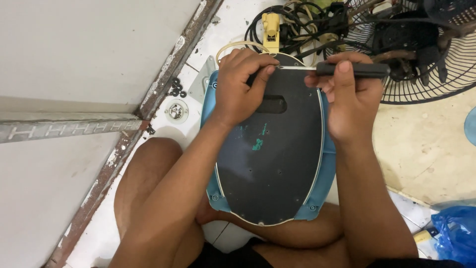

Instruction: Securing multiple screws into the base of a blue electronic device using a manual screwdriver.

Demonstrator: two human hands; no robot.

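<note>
White tiled floor under me, oval black plate on blue plastic base (270, 164) mid-frame on my lap, left hand (243, 87) pinching its top edge, right hand (349, 99) clamped around black-handled screwdriver (347, 69), cage fan (426, 49) upper right.

Makeshift repair spot on the floor of a home

A person sits on worn white floor tiles (201, 34) beside a metal door frame (148, 99), with a tangle of cables (297, 22), a dismantled fan grille (431, 64), loose black washers (176, 89) and a blue plastic bag (456, 233) scattered around.
</note>
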